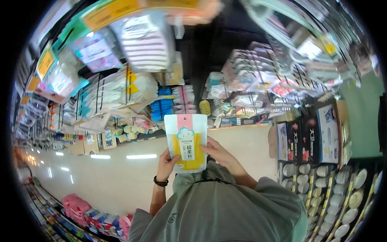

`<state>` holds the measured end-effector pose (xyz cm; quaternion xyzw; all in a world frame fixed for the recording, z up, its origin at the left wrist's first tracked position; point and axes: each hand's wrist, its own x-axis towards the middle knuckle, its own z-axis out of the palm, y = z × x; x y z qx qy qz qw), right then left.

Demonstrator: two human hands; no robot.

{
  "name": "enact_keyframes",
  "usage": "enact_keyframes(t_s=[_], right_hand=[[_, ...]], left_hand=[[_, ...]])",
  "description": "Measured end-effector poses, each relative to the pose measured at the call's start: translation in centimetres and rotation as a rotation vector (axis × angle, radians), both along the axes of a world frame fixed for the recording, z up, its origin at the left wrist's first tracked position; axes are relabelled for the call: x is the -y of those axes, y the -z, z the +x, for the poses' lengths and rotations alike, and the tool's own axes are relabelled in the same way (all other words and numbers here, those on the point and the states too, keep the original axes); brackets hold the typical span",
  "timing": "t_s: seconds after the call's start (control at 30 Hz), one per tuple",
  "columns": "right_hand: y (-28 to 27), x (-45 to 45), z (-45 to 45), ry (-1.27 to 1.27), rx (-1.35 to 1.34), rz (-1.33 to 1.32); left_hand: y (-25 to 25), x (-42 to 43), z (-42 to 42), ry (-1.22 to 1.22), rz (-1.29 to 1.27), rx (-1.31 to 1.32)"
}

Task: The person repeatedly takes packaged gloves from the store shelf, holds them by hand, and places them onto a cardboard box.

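Observation:
A flat package [186,146] with a white and pink top, a cloud print and a yellow lower part is held upright in front of my body. My left hand [166,162] grips its lower left edge, thumb on the front, with a dark beaded bracelet [161,182] on the wrist. On the right edge, my right hand [218,150] holds the package between thumb and fingers. The fingers behind the package are hidden. Beyond its top edge hang blue packs [162,108] and pink packs [184,99] on hooks.
Racks of hanging packets [109,90] run across the front. Large boxes [308,137] stand at the right, above rows of round items [336,197]. Pink goods [76,205] are at the lower left. Pale floor [109,177] shows between the shelves.

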<state>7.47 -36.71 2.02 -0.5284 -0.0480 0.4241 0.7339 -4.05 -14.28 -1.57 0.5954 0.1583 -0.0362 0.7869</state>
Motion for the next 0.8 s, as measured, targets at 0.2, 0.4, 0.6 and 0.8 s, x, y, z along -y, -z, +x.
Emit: enact_keyframes(t_s=[0.2, 0.4, 0.6, 0.8], right_hand=[[2.5, 11.3, -4.1, 0.166, -0.013, -0.029], [3.2, 22.1, -8.7, 0.449, 0.107, -0.038], [4.3, 30.0, -12.3, 0.9, 0.226, 0.005], [1.7, 34.7, -15.9, 1.251, 0.179, -0.103]], left_hand=[[0.2, 9.8, 2.9, 0.115, -0.093, 0.004], [-2.2, 21.3, 5.6, 0.325, -0.1, 0.094], [-3.3, 32.6, 7.9, 0.594, -0.145, 0.157], [-0.7, 40.5, 10.2, 1.024, -0.093, 0.181]])
